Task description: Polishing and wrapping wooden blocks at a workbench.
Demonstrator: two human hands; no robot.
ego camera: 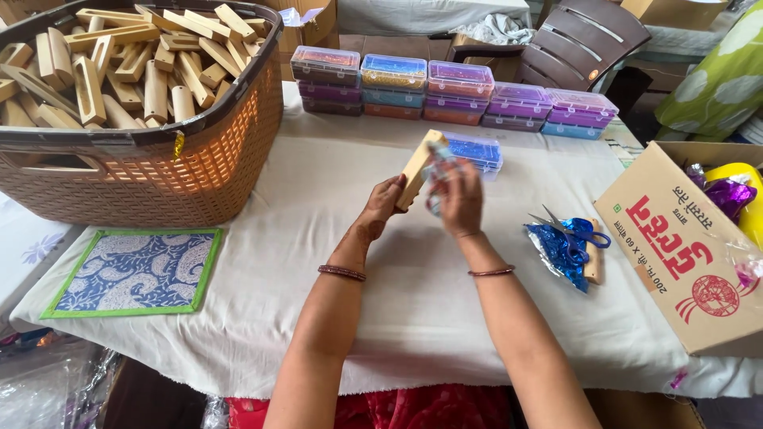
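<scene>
left hand [384,202] pinching the lower end of a pale oblong wooden block [420,168], tilted upright between both hands; right hand [458,199] curled closed over a blurred shiny wrapping against the block's face. probably light, stiff, smooth; best held by the long edges. just beyond the fingertips, a clear plastic box of blue beads [478,150]. wrapping's shape hard to make out.

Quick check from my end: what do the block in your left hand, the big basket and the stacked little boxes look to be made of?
Block in the left hand: pale, unpainted wood by its matte tan faces. Basket: brown moulded plastic, probably, from the regular lattice imitating weave. Stacked boxes: clear glossy plastic, coloured contents showing through. The right hand holds something blurred; material unclear.
</scene>
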